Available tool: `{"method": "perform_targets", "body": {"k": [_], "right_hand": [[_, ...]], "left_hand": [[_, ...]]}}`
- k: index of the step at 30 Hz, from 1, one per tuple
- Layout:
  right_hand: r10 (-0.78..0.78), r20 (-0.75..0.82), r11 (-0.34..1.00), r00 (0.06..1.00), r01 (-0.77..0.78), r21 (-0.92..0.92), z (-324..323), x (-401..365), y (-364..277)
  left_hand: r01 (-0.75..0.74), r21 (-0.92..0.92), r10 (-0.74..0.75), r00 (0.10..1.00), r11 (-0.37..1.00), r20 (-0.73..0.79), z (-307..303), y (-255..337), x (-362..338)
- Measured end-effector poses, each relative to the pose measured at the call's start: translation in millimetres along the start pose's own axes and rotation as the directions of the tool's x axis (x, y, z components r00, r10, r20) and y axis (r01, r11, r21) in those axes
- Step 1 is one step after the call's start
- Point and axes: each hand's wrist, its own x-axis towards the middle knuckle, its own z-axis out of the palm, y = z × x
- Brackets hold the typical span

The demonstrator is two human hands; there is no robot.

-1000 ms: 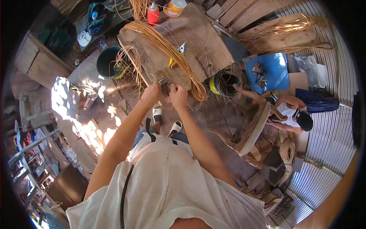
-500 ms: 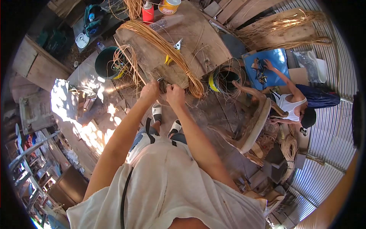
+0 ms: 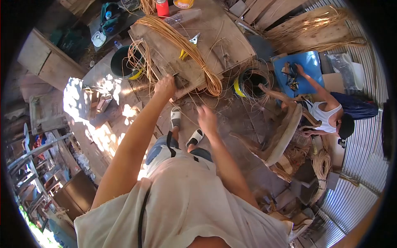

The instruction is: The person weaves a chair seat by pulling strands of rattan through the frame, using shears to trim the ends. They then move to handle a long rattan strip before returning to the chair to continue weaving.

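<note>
Strand point(image 3: 193, 100), thin and pale, hangs at the near edge of the table point(image 3: 237, 47), between my two hands. My left hand point(image 3: 165, 86) is curled at that edge beside a small dark object point(image 3: 178, 79); I cannot tell whether I grip it. My right hand point(image 3: 207, 120), nearer and to the right, is blurred, fingers bent; I cannot confirm a grasp on the strand. Hazard: an uneven pull could split or snap the strand. Farther out, knocking the cane bundle point(image 3: 182, 42) could shift the yellow-handled cutters point(image 3: 183, 54) just beside it. A wide rightward swing could strike the bucket point(image 3: 238, 87).
</note>
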Motion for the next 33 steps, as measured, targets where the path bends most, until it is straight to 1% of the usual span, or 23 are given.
{"method": "perform_targets", "body": {"k": [1,2,3,6,8,9,10,11,12,13,14,15,17,18,19,21,22,24,25,26,27,31,33], "right_hand": [[0.167,0.120,0.985,0.979,-0.171,0.026,-19.9,-58.1,20.1],[0.551,0.138,0.803,0.823,-0.568,0.179,-43.0,-116.3,28.2],[0.620,0.134,0.782,0.773,-0.623,-0.022,-82.2,-178.1,39.3],[0.599,0.186,0.800,0.779,-0.586,-0.126,-171.8,-371.9,97.3],[0.730,0.195,0.683,0.655,-0.710,-0.173,-201.5,-407.2,88.9],[0.730,0.193,0.683,0.656,-0.712,-0.162,-185.6,-423.9,113.8],[0.603,0.250,0.787,0.757,-0.514,-0.341,-150.8,-443.1,157.7],[0.466,0.332,0.828,0.820,-0.271,-0.492,-150.2,-401.7,136.4],[0.644,0.474,0.746,0.600,-0.355,-0.564,-147.9,-347.7,120.6],[0.600,0.441,0.764,0.668,-0.313,-0.565,-124.0,-294.9,114.4],[0.351,0.384,0.883,0.854,-0.165,-0.440,-93.1,-243.1,118.3],[0.297,0.218,0.945,0.930,-0.253,-0.209,-87.1,-162.3,66.4],[-0.041,0.098,0.997,0.994,0.033,0.076,-64.8,-34.5,5.6],[-0.120,0.030,0.983,0.992,0.114,0.146,-36.5,9.3,-6.9],[-0.072,0.091,0.986,0.993,0.057,0.154,-28.0,44.3,-27.1],[0.089,0.177,0.994,0.980,-0.075,-0.085,-8.2,81.3,-47.8],[0.100,0.173,0.993,0.980,-0.087,-0.080,-3.1,85.3,-50.5],[0.253,0.132,0.967,0.958,-0.256,0.004,5.2,93.2,-50.8],[0.270,0.123,0.962,0.955,-0.273,0.009,9.4,92.8,-49.5],[0.359,0.157,0.897,0.920,-0.387,0.216,13.3,91.5,-47.8],[0.426,0.206,0.780,0.881,-0.473,0.409,13.5,93.8,-47.8],[0.388,0.174,0.829,0.905,-0.426,0.362,11.6,86.7,-31.8],[0.338,0.194,0.897,0.921,-0.378,0.229,5.5,65.4,-7.0]], "left_hand": [[0.000,-0.004,0.000,1.000,1.000,0.001,0.2,0.8,2.5],[0.003,-0.012,-0.003,1.000,1.000,0.005,2.1,1.8,1.3],[0.003,-0.033,-0.003,1.000,0.999,-0.015,1.8,2.4,-0.3],[-0.025,-0.063,0.021,0.998,0.998,-0.065,11.3,-2.6,4.0],[-0.017,-0.050,0.014,0.998,0.999,-0.064,7.4,2.4,-0.3],[-0.012,-0.040,0.010,0.998,0.999,-0.061,4.0,4.8,-2.3],[-0.017,-0.033,0.015,0.998,0.999,-0.066,3.6,5.6,-2.6],[-0.009,-0.038,0.007,0.998,0.999,-0.057,5.7,5.8,-1.3],[0.000,-0.041,-0.003,0.999,0.999,-0.052,6.1,4.6,0.4],[-0.003,-0.028,0.002,0.998,1.000,-0.057,4.8,5.0,-0.1],[0.007,-0.023,-0.009,0.998,1.000,-0.066,3.6,7.3,-0.7],[0.019,-0.022,-0.021,0.997,1.000,-0.072,3.4,8.1,-1.2],[0.017,-0.032,-0.019,0.997,0.999,-0.078,4.2,6.5,-2.7],[0.013,-0.053,-0.018,0.996,0.999,-0.089,3.8,7.6,-1.2],[0.008,-0.046,-0.012,0.996,0.999,-0.087,4.1,8.8,-0.1],[0.044,-0.001,-0.044,0.998,0.999,-0.035,2.9,10.1,1.9],[0.036,0.009,-0.036,0.999,0.999,-0.028,3.3,9.9,0.3],[0.077,-0.038,-0.078,0.996,0.996,-0.050,2.1,11.9,2.6],[0.061,-0.027,-0.062,0.997,0.998,-0.043,1.9,12.0,2.2],[0.054,-0.026,-0.056,0.997,0.998,-0.050,2.3,12.4,1.3],[0.051,-0.028,-0.053,0.997,0.998,-0.063,-0.8,14.4,1.3],[0.056,-0.038,-0.057,0.997,0.998,-0.042,-6.8,21.9,-6.2],[0.015,-0.041,-0.017,0.999,0.999,-0.041,-10.9,23.6,-8.5]]}}
